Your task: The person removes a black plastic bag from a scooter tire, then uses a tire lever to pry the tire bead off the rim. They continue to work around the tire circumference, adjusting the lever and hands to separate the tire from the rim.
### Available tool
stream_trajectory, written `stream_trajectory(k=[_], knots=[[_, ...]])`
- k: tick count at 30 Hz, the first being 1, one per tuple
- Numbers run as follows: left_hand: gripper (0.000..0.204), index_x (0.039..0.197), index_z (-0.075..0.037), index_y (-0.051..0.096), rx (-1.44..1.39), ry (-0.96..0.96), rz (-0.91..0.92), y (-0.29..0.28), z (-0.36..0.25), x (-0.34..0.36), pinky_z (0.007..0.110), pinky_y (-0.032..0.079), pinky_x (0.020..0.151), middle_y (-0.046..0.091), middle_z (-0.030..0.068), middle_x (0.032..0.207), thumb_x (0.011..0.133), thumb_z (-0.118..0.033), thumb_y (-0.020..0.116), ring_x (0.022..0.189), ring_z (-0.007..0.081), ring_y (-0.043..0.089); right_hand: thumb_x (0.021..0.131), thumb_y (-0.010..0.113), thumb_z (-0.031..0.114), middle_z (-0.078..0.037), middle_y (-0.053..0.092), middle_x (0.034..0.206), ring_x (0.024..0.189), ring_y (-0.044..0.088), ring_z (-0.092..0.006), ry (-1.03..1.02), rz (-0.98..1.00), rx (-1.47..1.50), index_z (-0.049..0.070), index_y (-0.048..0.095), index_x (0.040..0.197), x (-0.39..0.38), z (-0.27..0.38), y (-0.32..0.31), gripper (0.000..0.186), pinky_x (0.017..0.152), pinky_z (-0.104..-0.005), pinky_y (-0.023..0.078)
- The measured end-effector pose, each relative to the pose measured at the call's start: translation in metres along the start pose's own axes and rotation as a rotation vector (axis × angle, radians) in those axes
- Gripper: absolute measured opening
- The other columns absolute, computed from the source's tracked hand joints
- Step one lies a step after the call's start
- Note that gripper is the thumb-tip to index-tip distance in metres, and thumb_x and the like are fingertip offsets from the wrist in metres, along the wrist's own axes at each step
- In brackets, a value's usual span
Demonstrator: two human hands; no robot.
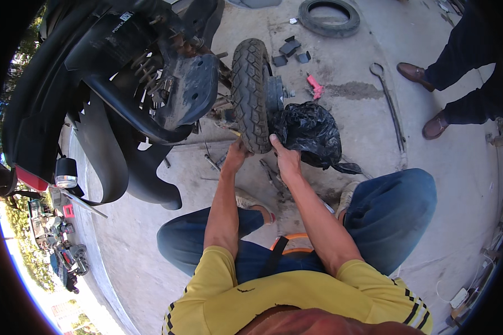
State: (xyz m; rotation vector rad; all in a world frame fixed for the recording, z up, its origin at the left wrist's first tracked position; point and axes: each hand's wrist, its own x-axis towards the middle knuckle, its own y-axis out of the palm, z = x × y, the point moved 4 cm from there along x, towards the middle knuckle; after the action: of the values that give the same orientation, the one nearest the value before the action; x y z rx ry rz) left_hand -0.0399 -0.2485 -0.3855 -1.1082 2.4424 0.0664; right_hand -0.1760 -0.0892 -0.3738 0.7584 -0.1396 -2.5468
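A scooter wheel [252, 100] with a worn, knobbly black tyre stands upright in front of me, beside the axle end of a tipped vehicle. My left hand [237, 154] grips the tyre's lower left edge, its fingers curled and partly hidden. On the other side my right hand [286, 158] presses its thumb against the tyre's lower right edge; its fingers are mostly out of sight below. A grey metal hub [275, 94] shows on the wheel's right face. Close by my right hand lies a crumpled black plastic bag [313, 134].
The dark vehicle body [123, 84] fills the left. On the concrete lie a pink power tool [314, 87], black plastic pieces [289, 47], a loose tyre [329, 18], a long metal bar [389, 106] and pliers-like tools [272, 174]. Another person's shoes [435, 125] stand at the right.
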Motion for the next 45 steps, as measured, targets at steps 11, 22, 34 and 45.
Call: stream_trajectory(k=[11, 22, 34, 45], knots=[[0.033, 0.135, 0.002, 0.066, 0.092, -0.018, 0.065, -0.003, 0.014, 0.008, 0.035, 0.06, 0.096, 0.073, 0.0106, 0.128, 0.107, -0.007, 0.05, 0.112, 0.0209, 0.072, 0.091, 0.087, 0.04, -0.018, 0.071, 0.135, 0.121, 0.064, -0.0266, -0.009, -0.078, -0.08, -0.009, 0.067, 0.134, -0.021, 0.033, 0.004, 0.068, 0.106, -0.0393, 0.049], [0.035, 0.135, 0.001, 0.067, 0.033, -0.025, 0.043, -0.006, 0.018, 0.006, 0.035, 0.06, 0.099, 0.073, 0.0096, 0.129, 0.107, -0.008, 0.049, 0.116, 0.0199, 0.07, 0.09, 0.086, 0.05, -0.021, 0.072, 0.13, 0.118, 0.065, -0.0275, 0.021, -0.033, -0.054, -0.011, 0.069, 0.13, -0.019, 0.027, 0.004, 0.075, 0.104, -0.0403, 0.049], [0.033, 0.128, 0.002, 0.072, 0.197, 0.074, -0.026, -0.011, 0.02, 0.011, 0.036, 0.061, 0.089, 0.077, 0.0131, 0.115, 0.104, -0.016, 0.057, 0.107, 0.0193, 0.073, 0.09, 0.086, 0.049, -0.022, 0.072, 0.132, 0.119, 0.065, -0.0279, 0.136, -0.008, -0.108, -0.012, 0.069, 0.13, -0.019, 0.029, 0.003, 0.076, 0.105, -0.0403, 0.049], [0.045, 0.127, -0.002, 0.074, 0.564, 0.332, -0.192, -0.012, 0.023, 0.03, 0.046, 0.056, 0.095, 0.077, 0.0235, 0.12, 0.098, -0.036, 0.067, 0.123, 0.0394, 0.071, 0.092, 0.086, 0.04, -0.018, 0.066, 0.143, 0.127, 0.061, -0.0258, -0.103, -0.017, 0.045, -0.007, 0.061, 0.143, -0.017, 0.028, 0.006, 0.074, 0.11, -0.0383, 0.046]])
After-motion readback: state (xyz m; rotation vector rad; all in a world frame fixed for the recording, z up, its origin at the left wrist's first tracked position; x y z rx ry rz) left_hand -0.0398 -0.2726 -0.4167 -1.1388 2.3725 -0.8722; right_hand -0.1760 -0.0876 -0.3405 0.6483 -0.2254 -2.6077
